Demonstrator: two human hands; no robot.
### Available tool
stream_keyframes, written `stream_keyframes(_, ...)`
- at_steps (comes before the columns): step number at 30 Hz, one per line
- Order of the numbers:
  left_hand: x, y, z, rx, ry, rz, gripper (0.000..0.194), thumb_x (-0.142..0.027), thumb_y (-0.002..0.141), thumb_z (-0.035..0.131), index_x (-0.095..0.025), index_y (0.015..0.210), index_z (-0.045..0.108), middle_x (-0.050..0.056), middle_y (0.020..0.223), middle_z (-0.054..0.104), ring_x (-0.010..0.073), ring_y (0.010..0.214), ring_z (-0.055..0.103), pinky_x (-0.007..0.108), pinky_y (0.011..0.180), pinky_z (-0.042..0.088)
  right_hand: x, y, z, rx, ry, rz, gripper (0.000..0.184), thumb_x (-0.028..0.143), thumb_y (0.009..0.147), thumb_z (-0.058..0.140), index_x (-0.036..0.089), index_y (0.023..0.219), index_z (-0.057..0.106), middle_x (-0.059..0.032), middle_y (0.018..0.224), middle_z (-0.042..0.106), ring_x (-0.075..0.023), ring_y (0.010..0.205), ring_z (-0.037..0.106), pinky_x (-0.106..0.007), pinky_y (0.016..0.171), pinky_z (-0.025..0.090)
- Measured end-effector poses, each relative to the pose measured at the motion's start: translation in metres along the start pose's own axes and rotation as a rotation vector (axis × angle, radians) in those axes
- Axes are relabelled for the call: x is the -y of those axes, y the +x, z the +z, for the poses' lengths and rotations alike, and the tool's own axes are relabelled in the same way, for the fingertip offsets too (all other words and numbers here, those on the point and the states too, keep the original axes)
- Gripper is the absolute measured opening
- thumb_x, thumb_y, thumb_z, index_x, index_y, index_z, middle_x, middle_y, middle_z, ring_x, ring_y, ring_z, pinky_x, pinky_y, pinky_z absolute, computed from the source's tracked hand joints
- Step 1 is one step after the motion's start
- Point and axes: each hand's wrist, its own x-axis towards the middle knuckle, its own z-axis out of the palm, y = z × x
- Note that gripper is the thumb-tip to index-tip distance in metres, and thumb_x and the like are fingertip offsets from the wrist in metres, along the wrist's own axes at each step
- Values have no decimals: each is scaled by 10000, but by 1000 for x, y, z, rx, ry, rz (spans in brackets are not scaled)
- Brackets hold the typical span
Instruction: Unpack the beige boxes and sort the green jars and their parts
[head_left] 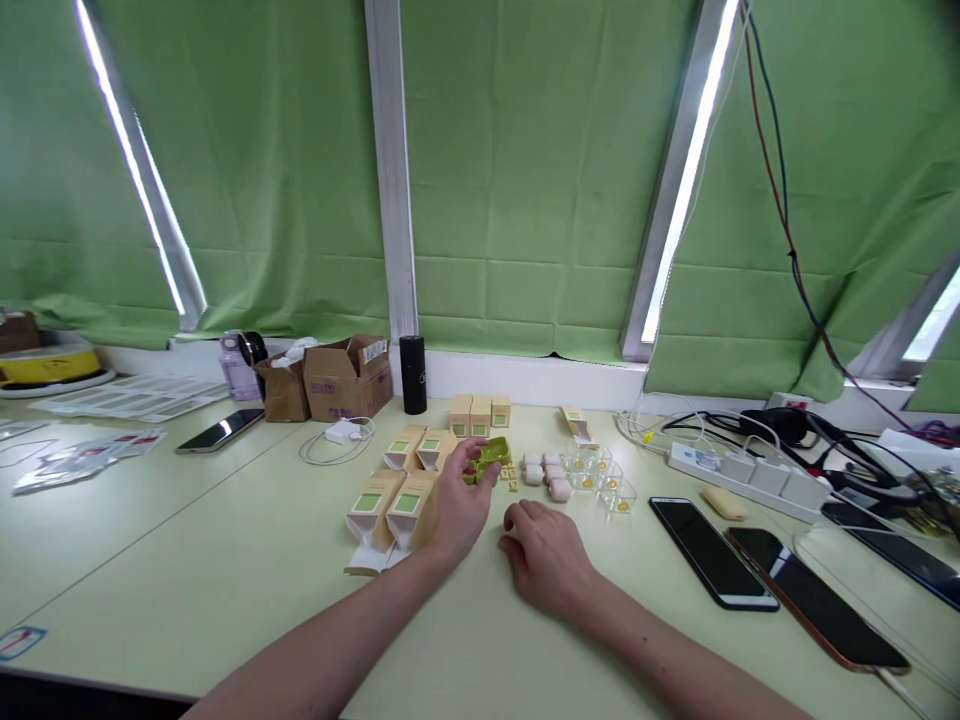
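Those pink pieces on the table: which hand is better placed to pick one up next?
Likely the right hand: it is just in front of the pink pieces, while the left hand is farther left, at the green containers.

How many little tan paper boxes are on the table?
8 that I can see: four boxes left of the left hand, three boxes grouped beyond that hand, and one box alone farther right. More may be hidden.

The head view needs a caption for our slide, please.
Left hand at green containers beside cartons; right hand near pink pieces.
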Motion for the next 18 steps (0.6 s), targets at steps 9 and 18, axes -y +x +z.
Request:
stream_keyframes(9,-1,0,9,136,-496,-355,400,-580,889,682,-190,892,592,113,903,781,204,768,703,310,686,507,4,-5,-7,112,19,37,116,270,957,545,209,1028,614,-62,1009,737,-223,912,669,-316,697,332)
stream_keyframes(18,-3,1,9,166,-900,-636,275,-408,945,656,-154,855,604,118,741,772,186,648,697,333,726,517,3,-7,-11,146,14,57,161,307,966,546,218,1068,633,-66,1010,745,-242,947,682,-324,730,376)
